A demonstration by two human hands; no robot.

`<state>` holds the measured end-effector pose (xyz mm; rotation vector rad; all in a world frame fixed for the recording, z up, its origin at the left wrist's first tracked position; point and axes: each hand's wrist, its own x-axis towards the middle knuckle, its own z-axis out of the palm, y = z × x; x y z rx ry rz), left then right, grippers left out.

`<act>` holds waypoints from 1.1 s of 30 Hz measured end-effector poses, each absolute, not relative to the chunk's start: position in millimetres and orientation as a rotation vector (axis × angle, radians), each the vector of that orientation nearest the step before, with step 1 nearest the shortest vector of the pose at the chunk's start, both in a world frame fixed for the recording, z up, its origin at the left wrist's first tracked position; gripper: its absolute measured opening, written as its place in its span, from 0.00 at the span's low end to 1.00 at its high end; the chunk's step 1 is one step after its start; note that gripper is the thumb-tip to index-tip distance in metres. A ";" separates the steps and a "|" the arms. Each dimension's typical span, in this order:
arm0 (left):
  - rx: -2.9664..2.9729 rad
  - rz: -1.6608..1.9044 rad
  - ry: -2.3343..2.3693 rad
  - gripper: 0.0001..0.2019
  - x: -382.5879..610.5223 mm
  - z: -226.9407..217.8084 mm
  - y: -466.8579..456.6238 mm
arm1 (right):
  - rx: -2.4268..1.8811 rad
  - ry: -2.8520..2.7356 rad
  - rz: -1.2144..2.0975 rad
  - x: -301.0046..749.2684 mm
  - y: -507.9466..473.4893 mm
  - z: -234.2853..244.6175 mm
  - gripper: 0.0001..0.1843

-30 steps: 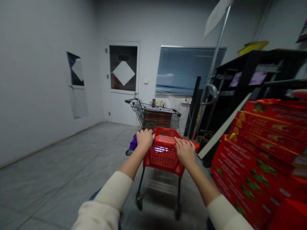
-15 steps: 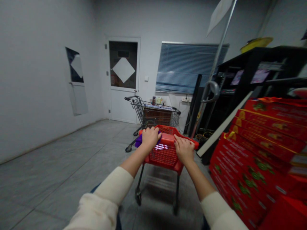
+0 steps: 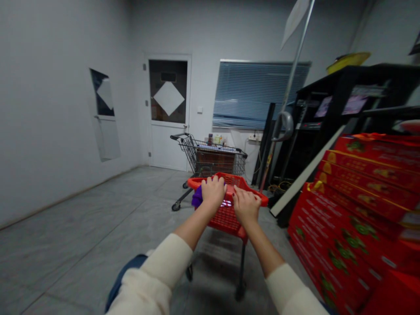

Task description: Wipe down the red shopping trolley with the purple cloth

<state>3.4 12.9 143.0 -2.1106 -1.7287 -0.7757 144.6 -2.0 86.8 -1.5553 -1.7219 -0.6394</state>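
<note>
Head view: a wire shopping cart (image 3: 210, 153) stands directly ahead of the red plastic shopping cart (image 3: 226, 221), in front of a white door (image 3: 169, 146). Stacked red cartons (image 3: 348, 218) line the right side, beside a black shelving unit (image 3: 341, 100). The left hand (image 3: 213, 192) and right hand (image 3: 246, 206) are curled closed over the red cart's upper rim, just beside each other. A purple item (image 3: 197, 197) shows at the rim, next to the left hand.
</note>
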 end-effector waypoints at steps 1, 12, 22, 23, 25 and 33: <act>-2.135 -0.768 -1.716 0.17 0.7 143.3 14.1 | -1.544 -1.722 -0.649 145.6 -1.6 86.5 0.21; -1.987 -0.632 -1.947 0.17 -64.2 149.9 50.8 | -1.504 -1.703 -0.667 140.8 2.8 83.2 0.20; -2.329 -0.632 -1.346 0.17 -9.5 155.3 25.9 | -1.484 -1.731 -0.670 148.0 2.2 82.5 0.20; -2.363 -0.608 -1.319 0.18 -14.1 158.2 28.4 | -1.479 -1.740 -0.667 149.7 1.8 82.6 0.20; -2.383 -0.572 -1.369 0.18 -27.5 163.2 36.6 | -1.472 -1.752 -0.661 151.9 1.3 82.8 0.20; -2.165 -0.596 -1.647 0.16 -20.9 159.0 41.8 | -1.524 -1.728 -0.647 139.4 1.3 81.1 0.25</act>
